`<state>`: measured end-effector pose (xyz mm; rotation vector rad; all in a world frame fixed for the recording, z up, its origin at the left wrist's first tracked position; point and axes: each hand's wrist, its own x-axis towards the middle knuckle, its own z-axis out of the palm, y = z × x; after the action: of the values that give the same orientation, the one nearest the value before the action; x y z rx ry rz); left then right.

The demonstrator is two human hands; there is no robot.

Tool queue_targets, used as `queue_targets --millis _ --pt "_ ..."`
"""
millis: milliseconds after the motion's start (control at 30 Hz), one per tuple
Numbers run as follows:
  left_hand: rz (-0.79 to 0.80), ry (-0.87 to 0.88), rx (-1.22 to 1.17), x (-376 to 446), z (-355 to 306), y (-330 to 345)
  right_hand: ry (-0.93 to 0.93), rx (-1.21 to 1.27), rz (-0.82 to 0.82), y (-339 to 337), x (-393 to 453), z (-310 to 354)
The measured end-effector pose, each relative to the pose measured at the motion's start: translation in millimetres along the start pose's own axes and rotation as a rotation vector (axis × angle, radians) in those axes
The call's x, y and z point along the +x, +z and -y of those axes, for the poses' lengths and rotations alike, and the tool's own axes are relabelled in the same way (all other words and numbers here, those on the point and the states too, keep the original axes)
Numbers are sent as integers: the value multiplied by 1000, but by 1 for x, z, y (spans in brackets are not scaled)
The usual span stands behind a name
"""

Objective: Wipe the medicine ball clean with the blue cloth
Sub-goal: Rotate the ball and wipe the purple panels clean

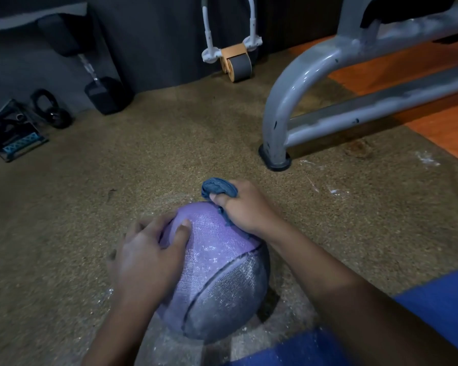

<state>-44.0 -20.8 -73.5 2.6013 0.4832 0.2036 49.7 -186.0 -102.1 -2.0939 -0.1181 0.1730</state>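
Observation:
A purple and grey medicine ball, dusted with white powder, rests on the brown floor in front of me. My left hand lies on its left side with fingers spread over the purple panel and the thumb on top. My right hand grips a bunched blue cloth and presses it against the ball's far upper right. Part of the cloth sticks out past my fingers, and a strip shows under my palm.
A grey metal bench frame stands on the floor at the right, its foot just beyond my right hand. An ab roller, a dumbbell, a kettlebell and a wire rack line the far dark wall.

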Motion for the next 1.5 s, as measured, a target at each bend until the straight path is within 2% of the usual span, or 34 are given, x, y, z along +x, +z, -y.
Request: queue_targets --millis 67,133,200,300,400,500,567,667,800,833,867,933,1100,1167,1367,1500 --pt "-54 66 23 2 -1 5 10 23 39 3 10 2" --pt "-24 144 -100 5 -1 12 37 85 47 5 15 1" --pt "49 96 -282 10 -3 18 83 186 25 5 16 -8" --pt "95 57 -294 17 -7 19 130 282 -95 -1 -4 -24" --pt "134 30 -269 27 -12 21 22 48 -219 -2 -60 -24" --pt "151 -1 -256 32 -15 23 -181 -163 -271 7 -112 -3" --pt "153 -9 -269 34 -18 23 -270 -226 -273 8 -115 1" --pt "159 5 -278 37 -19 23 -163 -135 -193 -4 -78 -5" --pt "140 -10 -269 38 -22 22 100 305 -134 -15 -30 -30" --pt "141 -19 -267 40 -22 22 131 346 -128 -14 -30 -35" --pt "146 -26 -264 41 -22 22 141 322 -145 -14 -37 -39" --pt "153 -36 -252 43 -20 22 82 120 -245 -11 -61 -36" --pt "156 -39 -268 40 -19 24 -277 -278 -240 5 -108 3" --pt "139 -29 -275 37 -18 23 -266 -277 -211 2 -93 8" --pt "103 -63 -226 36 -23 23 40 47 -178 -13 -32 -13" --pt "106 -73 -161 40 -29 23 -152 -215 -240 -8 -81 -10"
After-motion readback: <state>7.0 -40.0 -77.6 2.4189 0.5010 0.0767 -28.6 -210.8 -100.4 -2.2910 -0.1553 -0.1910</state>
